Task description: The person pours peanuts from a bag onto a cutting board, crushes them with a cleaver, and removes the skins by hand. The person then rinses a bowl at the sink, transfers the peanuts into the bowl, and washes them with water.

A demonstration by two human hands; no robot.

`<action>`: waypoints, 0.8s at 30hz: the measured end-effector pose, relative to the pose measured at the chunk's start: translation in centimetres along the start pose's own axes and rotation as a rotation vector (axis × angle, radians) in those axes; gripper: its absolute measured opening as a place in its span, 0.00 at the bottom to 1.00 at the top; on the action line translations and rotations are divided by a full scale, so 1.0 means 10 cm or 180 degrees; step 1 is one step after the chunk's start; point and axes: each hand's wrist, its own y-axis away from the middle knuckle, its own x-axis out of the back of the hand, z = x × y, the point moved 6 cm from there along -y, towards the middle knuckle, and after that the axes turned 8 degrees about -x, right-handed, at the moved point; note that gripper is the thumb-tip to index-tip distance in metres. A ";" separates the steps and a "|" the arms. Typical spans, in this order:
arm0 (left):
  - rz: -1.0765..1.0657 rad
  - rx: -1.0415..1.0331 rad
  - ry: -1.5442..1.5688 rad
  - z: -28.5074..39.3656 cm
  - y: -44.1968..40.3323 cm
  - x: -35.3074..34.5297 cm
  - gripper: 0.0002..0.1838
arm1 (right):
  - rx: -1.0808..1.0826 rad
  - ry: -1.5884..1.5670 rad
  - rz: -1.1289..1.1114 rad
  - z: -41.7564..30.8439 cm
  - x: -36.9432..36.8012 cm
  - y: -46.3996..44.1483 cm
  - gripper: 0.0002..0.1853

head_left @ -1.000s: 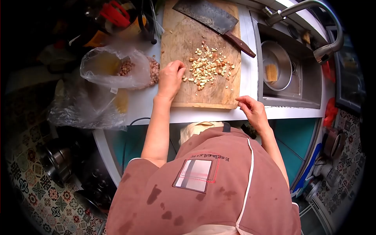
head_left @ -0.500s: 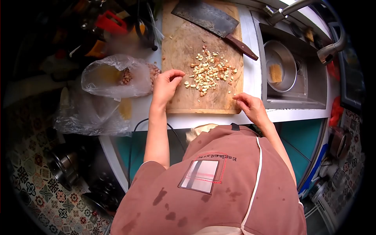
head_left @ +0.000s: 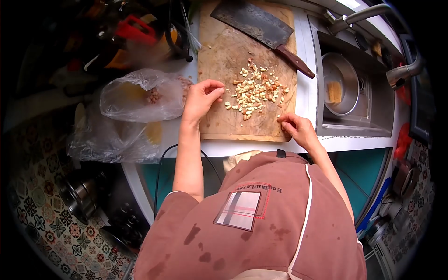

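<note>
A pile of chopped peanuts (head_left: pixel 254 91) lies spread on the wooden cutting board (head_left: pixel 219 46). My left hand (head_left: pixel 201 100) hovers over the board's left edge, just left of the pile. Its fingers are curled toward the thumb, and whatever they may hold is too small to make out. At the board's lower right corner, my right hand (head_left: pixel 298 130) pinches thumb and fingers together, with a small pale peanut piece showing at the tips. A cleaver (head_left: pixel 256 25) with a brown wooden handle rests across the top of the board, clear of both hands.
Left of the board lies a clear plastic bag (head_left: pixel 135 105) with reddish peanuts (head_left: pixel 154 95) inside. To the right is a sink (head_left: pixel 373 114) holding a metal basin (head_left: pixel 352 93) with a yellow sponge (head_left: pixel 334 92). The faucet (head_left: pixel 368 16) arches above it.
The view has shifted slightly, so the board and sink appear a little further right and lower. Both hands keep nearly the same pose; the cleaver and pile look unchanged.
</note>
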 end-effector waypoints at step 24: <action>-0.0125 0.0098 0.0908 0.16 -0.01 -0.12 0.09 | 0.0348 0.0339 0.0183 -0.27 0.12 0.10 0.09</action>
